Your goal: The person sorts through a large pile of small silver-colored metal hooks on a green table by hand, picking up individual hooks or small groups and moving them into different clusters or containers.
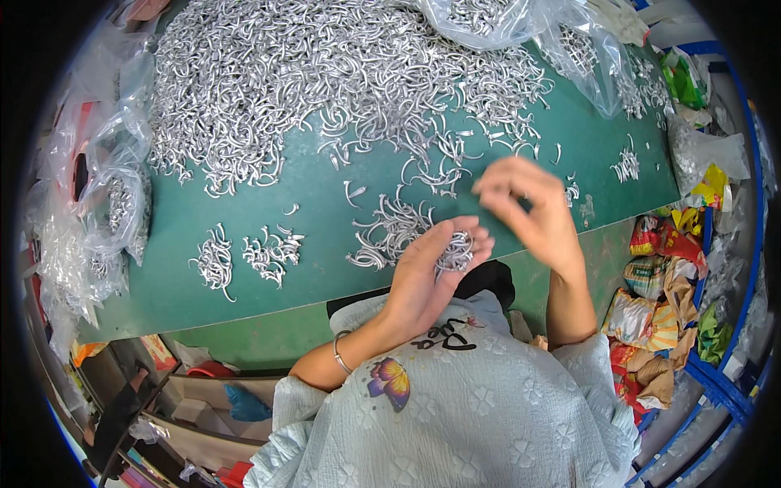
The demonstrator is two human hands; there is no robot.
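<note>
My left hand (435, 264) is cupped round a clump of small curved silver metal pieces (457, 250), above the near edge of the green table. Just right of it, over the table, hovers my right hand (525, 203) with bent fingers. Motion smears its fingertips, so whether they grip anything is unclear. A loose heap of the same curved pieces (399, 226) lies beside my left hand. Behind both hands spreads a very large pile of these pieces (342, 65), with stragglers along its front.
Two small piles of pieces (213, 260) (274, 254) sit at the left front of the green table (325, 183). Another small group (626, 165) lies at the right. Clear plastic bags (122, 195) crowd the left edge. Colourful packages (643, 313) fill the blue rack (724, 382) at right.
</note>
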